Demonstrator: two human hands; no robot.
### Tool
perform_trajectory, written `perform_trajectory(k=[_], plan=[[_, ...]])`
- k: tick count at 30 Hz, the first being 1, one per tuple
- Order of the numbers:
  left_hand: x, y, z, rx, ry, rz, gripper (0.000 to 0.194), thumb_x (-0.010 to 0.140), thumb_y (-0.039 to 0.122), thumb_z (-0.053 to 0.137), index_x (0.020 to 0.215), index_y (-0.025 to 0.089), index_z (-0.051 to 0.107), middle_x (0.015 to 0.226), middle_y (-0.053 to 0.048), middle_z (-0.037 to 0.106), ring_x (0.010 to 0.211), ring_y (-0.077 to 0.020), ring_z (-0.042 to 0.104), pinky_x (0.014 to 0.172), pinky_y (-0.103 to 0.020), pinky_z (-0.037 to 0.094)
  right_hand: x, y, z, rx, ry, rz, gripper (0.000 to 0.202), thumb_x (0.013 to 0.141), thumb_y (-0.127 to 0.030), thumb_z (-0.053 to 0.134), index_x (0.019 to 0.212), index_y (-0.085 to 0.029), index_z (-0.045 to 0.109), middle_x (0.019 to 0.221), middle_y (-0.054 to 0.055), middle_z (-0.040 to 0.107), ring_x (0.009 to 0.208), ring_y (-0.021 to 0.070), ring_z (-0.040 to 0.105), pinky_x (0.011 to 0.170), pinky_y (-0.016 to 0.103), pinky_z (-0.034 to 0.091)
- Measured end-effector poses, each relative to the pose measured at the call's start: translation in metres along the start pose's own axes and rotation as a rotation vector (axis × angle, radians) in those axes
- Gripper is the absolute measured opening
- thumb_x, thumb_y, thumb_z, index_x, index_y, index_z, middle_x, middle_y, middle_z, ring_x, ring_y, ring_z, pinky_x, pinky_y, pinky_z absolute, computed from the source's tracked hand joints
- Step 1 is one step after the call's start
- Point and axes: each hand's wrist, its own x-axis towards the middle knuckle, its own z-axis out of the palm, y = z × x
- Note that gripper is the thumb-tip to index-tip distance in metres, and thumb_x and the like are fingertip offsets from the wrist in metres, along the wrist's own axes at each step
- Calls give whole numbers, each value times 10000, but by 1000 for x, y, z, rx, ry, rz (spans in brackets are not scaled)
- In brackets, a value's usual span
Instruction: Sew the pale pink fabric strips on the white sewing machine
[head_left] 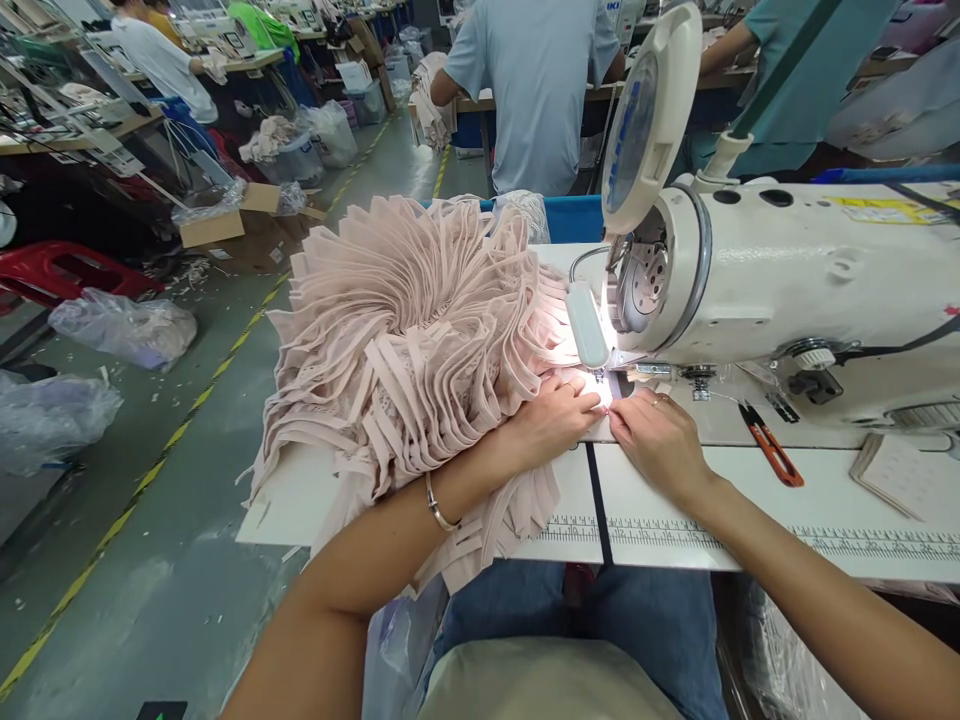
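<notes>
A white sewing machine [795,270] stands at the right, its lamp lighting the needle area. Just in front of the needle, my left hand [559,415] pinches the edge of a pale pink fabric piece. My right hand [656,430] is beside it, fingertips pressed together at the same lit spot, nearly touching the left fingertips; what they hold is too small to make out. A large heap of pale pink fabric pieces [420,340] lies on the table left of the needle, with part of it hanging over the front edge beyond my left forearm.
Orange-handled thread snips [772,445] and a stack of paper tags [889,475] lie on the white table [675,510] at the right. A magnifier [652,115] rises above the machine head. A person in light blue [525,95] sits ahead. Boxes and bags stand on the left floor.
</notes>
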Motion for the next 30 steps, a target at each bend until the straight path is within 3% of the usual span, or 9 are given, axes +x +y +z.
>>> perform_trajectory(k=[5,8,11,16,18,23,30], plan=[[-2,1,4,16,77,-23,251,1053,129,470,1159,199,687,943,-39,647,935,-197,582,831,-352,387,0,6,1,294,60,210,199,937,-167,573,791,-237,688,699,0,672,685,170,617,684,307,488],[-2,-2,9,-35,112,-25,234,1049,137,486,1091,180,712,886,-38,652,910,-195,593,828,-337,402,-3,13,-3,313,69,128,145,954,-219,607,875,-241,727,761,1,738,702,171,655,697,312,501],[0,-3,12,-66,132,-29,233,1039,140,502,968,155,723,809,-42,635,888,-197,591,800,-322,416,-7,17,-6,292,73,26,178,939,-141,593,977,-227,745,811,-3,779,726,166,685,744,317,500],[2,-2,12,-88,117,-39,256,1034,134,481,921,150,709,803,-50,631,889,-208,597,804,-336,442,-11,18,-8,237,9,-43,276,901,-110,574,1051,-238,767,1004,16,803,893,197,715,840,355,487],[1,-2,12,-118,98,-57,264,1033,123,459,919,149,695,860,-61,648,927,-212,606,834,-345,459,-11,18,-8,232,-44,-17,316,902,-111,541,1043,-263,779,995,11,793,938,210,698,867,376,485],[-8,-2,12,-194,134,-123,273,984,18,410,1100,132,629,1290,-136,623,1248,-224,568,1077,-394,446,-10,18,-7,260,-128,150,391,898,-87,472,982,-291,795,1136,28,751,1056,224,667,908,404,512],[-10,-2,12,-182,95,-111,322,938,-19,444,1152,152,612,1364,-130,622,1363,-244,542,1176,-442,405,-9,12,-9,268,-109,61,370,933,-59,458,1010,-250,766,1146,49,772,1074,221,679,937,417,529]])
